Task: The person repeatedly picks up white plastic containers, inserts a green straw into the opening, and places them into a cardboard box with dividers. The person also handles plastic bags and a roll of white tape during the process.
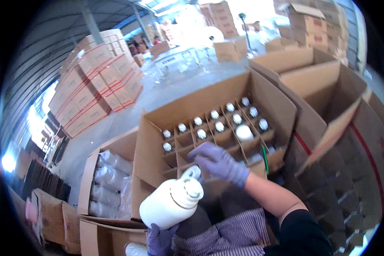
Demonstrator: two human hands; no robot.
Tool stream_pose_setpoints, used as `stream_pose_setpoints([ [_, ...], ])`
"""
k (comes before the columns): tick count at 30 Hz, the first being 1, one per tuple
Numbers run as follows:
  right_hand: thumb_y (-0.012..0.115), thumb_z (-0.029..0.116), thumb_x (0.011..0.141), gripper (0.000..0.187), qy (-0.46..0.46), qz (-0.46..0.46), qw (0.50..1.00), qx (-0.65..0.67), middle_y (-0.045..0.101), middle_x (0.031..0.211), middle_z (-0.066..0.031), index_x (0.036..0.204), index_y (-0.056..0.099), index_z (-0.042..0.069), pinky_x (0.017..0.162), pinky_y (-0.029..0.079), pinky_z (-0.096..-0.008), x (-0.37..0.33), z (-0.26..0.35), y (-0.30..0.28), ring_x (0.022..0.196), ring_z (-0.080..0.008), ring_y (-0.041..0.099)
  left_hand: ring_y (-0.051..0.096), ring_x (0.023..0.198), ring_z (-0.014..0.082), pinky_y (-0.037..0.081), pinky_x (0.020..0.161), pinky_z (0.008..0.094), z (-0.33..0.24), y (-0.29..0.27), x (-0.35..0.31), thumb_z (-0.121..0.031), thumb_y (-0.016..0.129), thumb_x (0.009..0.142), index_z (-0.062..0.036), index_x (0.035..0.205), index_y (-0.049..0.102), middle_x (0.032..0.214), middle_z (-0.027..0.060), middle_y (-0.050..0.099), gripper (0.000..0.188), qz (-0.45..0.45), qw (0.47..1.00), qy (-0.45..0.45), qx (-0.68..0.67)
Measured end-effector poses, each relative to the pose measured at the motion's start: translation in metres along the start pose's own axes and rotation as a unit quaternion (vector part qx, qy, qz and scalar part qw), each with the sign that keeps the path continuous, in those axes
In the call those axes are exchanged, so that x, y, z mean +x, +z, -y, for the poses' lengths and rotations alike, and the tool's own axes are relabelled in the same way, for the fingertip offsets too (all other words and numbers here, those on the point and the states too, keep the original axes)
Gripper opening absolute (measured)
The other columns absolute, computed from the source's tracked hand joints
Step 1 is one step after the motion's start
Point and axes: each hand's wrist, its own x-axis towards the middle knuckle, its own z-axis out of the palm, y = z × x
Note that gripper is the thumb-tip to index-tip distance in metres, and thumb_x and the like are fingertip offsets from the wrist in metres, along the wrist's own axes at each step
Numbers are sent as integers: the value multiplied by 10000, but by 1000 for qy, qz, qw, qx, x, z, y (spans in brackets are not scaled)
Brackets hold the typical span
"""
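A white wide-bodied bottle [164, 207] lies tilted in front of me, its neck and top toward the right. My left hand [160, 240], in a purple glove, supports it from below. A white loop-shaped piece [191, 173] shows at the bottle's upper end; whether it is attached I cannot tell. My right hand [219, 162], also gloved, is just above this piece, fingers stretched to the left and apparently holding nothing. Beneath and beyond it stands an open carton [158, 117] with cardboard dividers [185, 141]. Several silver-white bottle tops and a larger white top [244, 133] show in its compartments.
On the left, a smaller carton [86, 187] holds plastic-wrapped bottles [110, 177]. Open empty cartons [311, 85] stand at right, beside upright cardboard dividers [328, 187]. A green strip [265, 160] sits at the big carton's near right side. Stacked cartons [98, 81] rise farther back.
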Motion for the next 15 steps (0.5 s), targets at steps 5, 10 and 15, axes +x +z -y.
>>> stream_pose_setpoints([
  [5,710,190,754,525,313,70,742,-588,570,1313,-163,1269,659,279,1000,478,-498,-4,-212,-117,1203,-397,569,409,1389,441,361,1154,579,-12,-32,8,-537,631,942,-18,1569,202,1539,250,369,920,-72,996,-7,57],
  [10,844,308,696,816,397,179,754,-492,448,1411,-192,1420,471,256,1002,517,-497,4,-211,-126,1262,-407,554,491,1318,439,452,1074,557,-18,-29,4,-524,685,904,-13,1555,245,1475,255,444,938,-155,986,-25,59],
  [15,857,240,620,783,69,-49,915,-396,510,1292,-181,1290,471,110,928,532,-478,3,-107,-109,1139,-379,587,520,1313,413,525,1004,553,-18,-32,14,-469,604,977,-65,1547,283,1487,212,453,769,-58,992,55,100],
])
